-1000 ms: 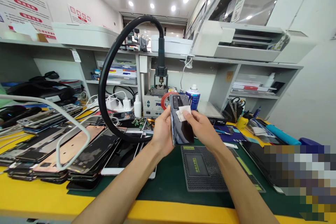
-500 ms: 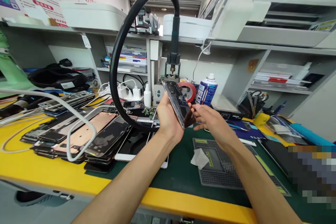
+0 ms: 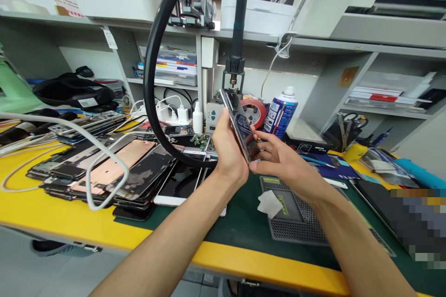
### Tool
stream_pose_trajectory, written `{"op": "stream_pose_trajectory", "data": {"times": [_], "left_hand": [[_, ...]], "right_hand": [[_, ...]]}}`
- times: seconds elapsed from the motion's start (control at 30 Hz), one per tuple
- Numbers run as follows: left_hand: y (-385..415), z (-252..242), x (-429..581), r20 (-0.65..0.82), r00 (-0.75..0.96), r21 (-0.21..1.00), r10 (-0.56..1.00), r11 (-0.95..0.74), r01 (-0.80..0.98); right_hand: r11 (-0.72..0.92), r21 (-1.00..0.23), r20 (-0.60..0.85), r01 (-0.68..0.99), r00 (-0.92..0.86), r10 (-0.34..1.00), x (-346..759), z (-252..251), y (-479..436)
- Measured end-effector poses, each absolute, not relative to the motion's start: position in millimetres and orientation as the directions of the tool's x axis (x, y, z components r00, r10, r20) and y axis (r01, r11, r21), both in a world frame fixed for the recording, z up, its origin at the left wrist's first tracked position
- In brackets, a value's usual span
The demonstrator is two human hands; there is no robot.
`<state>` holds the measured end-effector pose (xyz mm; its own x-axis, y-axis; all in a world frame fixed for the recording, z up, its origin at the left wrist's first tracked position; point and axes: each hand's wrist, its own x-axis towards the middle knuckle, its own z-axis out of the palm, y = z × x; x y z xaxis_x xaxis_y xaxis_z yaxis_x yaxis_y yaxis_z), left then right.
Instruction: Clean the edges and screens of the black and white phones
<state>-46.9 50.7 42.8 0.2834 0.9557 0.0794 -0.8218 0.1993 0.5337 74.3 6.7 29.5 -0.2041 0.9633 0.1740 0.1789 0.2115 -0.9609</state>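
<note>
A dark, glossy smartphone (image 3: 238,116) is held tilted above the bench, its shiny face turned to the right. Its back edge rests in my left hand (image 3: 230,151), which is wrapped around it. My right hand (image 3: 275,155) grips the phone's lower right part, thumb at the bottom corner and fingers along the edge. Below my hands lies a grey perforated mat (image 3: 306,229) with a crumpled white wipe (image 3: 270,203) on it. A white-framed tablet (image 3: 177,183) lies under my left forearm.
A black flexible hose (image 3: 150,69) arches down behind the phone. Stacked phone parts (image 3: 139,174) and a loose white cable (image 3: 104,148) lie to the left. A red tape roll (image 3: 259,113) and a blue spray can (image 3: 281,112) stand behind. A dark flat panel (image 3: 378,204) lies right.
My right thumb has come down to the phone's bottom corner and the fingers have closed in on its edge. The phone is tilted slightly differently. The camera view has dipped.
</note>
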Motion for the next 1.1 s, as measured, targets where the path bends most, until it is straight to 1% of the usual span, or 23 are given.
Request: {"op": "stream_pose_trajectory", "data": {"times": [0.13,0.43,0.67,0.87,1.0,1.1], "left_hand": [[47.5,45.2,-45.7,0.096,0.228,0.500,0.969,0.151,-0.853],[46.7,42.6,-44.3,0.111,0.200,0.533,0.973,0.112,-0.839],[46.5,43.0,-43.9,0.120,0.202,0.527,0.972,0.111,-0.843],[46.1,42.9,-43.9,0.128,0.193,0.547,0.973,0.093,-0.832],[45.4,43.9,-43.6,0.154,0.155,0.527,0.976,0.052,-0.848],[45.3,44.8,-43.4,0.171,0.131,0.514,0.977,0.025,-0.857]], "right_hand": [[0.215,-0.959,0.180,0.183,-0.192,0.965,74.1,28.5,7.5],[0.200,-0.961,0.164,0.192,-0.188,0.968,72.4,31.6,5.4],[0.203,-0.963,0.170,0.179,-0.182,0.968,71.7,30.5,5.8],[0.169,-0.971,0.142,0.170,-0.161,0.977,69.8,33.3,3.3],[0.158,-0.970,0.131,0.186,-0.153,0.980,69.8,32.7,2.8],[0.184,-0.963,0.150,0.197,-0.176,0.973,71.2,31.1,2.9]]}}
